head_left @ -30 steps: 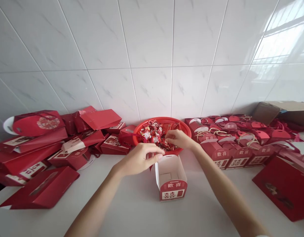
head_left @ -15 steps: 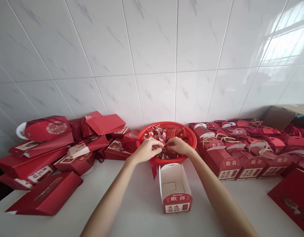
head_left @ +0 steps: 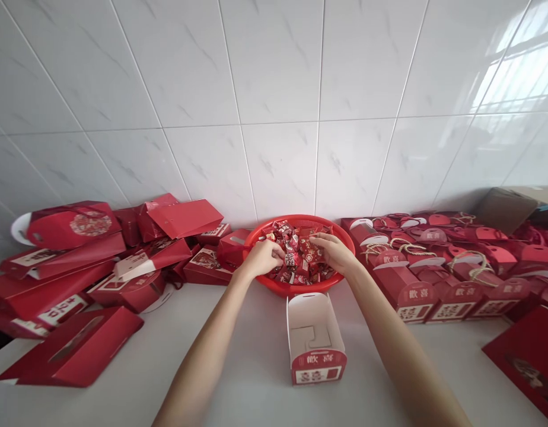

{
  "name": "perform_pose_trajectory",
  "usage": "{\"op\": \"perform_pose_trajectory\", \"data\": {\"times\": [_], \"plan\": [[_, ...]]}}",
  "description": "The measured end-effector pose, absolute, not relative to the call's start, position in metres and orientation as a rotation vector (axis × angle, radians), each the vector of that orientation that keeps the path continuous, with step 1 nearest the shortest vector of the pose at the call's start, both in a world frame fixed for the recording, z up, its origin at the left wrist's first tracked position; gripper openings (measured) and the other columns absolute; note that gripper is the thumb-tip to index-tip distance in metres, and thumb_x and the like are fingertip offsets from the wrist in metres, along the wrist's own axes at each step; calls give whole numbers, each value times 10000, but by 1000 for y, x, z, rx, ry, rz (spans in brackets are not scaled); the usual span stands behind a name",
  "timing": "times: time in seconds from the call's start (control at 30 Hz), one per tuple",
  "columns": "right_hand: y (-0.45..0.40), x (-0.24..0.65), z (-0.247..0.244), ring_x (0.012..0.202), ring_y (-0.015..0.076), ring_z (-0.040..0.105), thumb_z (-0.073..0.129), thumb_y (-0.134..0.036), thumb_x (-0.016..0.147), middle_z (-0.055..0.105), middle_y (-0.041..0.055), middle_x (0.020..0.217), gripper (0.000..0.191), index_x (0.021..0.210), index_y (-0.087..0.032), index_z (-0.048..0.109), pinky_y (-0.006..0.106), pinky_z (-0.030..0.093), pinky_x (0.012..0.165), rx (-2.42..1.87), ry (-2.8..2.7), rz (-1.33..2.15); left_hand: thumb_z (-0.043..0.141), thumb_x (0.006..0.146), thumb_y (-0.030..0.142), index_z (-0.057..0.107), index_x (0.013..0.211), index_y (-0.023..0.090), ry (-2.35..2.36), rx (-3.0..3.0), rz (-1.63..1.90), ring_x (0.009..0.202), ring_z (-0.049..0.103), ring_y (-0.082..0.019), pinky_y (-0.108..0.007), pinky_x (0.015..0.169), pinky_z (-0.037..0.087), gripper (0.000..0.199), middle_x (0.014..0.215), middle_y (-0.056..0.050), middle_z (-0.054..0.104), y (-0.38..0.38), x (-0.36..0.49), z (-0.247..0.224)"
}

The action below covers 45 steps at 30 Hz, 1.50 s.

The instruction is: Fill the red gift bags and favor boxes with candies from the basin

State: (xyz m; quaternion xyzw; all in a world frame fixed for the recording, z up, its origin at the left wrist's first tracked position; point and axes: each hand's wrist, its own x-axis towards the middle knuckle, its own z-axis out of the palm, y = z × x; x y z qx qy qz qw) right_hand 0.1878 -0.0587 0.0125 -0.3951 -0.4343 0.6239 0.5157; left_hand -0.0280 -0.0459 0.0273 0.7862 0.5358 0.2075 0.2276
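Observation:
Both my hands are over a round red plastic basket (head_left: pixel 256 284) filled with red-wrapped candies (head_left: pixel 296 276). My left hand (head_left: pixel 265 258) is at the basket's left side, its fingers curled in against the candies; what they hold, if anything, is hidden. At the right side, my right hand (head_left: pixel 338 254) has its thumb and fingers bent over a flat red candy packet (head_left: pixel 311 250). In front of the basket stands a red-and-white gift box (head_left: pixel 317 338), its top open and its white inside bare.
Folded red gift boxes (head_left: pixel 73 344) lie heaped on the left of the white table (head_left: pixel 251 379). Rows of closed red boxes (head_left: pixel 407 290), some with cord handles, stand on the right. A red bag (head_left: pixel 527 356) lies at the right edge, and a tiled wall rises behind.
My hands have moved apart from the basket's middle, uncovering the candies. A dark red ribbon that hung over the basket's front rim is no longer visible. The open box has stayed in place.

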Motion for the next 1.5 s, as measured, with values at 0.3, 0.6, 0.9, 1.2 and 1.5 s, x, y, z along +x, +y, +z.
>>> {"op": "perform_pose_trajectory", "data": {"times": [0.3,0.6,0.9,1.2,1.5], "plan": [[-65,186,18,639,123,642,788,-121,588,715,6,750,224,797,-163,720,222,537,576,-862,-1035,1582,789,608,308,782,824,194,1287,2137,439,790,691,-236,-289,691,508,244,803,-36,758,-48,-37,30],[-62,188,12,687,129,657,828,-152,578,719,3,772,259,810,-177,714,227,538,628,-812,-1088,1564,737,622,244,757,700,184,1293,2087,608,707,681,-234,-310,677,494,100,694,-39,741,-40,-29,19],[-62,190,13,672,123,639,839,-143,581,674,-38,726,292,811,-208,671,239,536,601,-812,-1033,1591,778,634,476,718,813,164,1155,1753,1137,780,672,-225,-330,739,515,365,809,-59,740,-40,-32,28],[-63,192,14,662,127,640,868,-189,559,703,-31,754,315,822,-216,695,238,545,586,-797,-1056,1609,742,686,545,697,884,160,1115,1743,1121,774,641,-209,-315,700,513,435,832,-47,710,-42,-25,25],[-64,191,16,697,139,661,839,-151,574,730,-9,765,252,798,-205,736,225,538,622,-803,-1072,1589,765,714,471,681,882,140,1023,1610,1092,716,633,-166,-281,631,540,381,865,-44,697,-41,-16,16]]}}
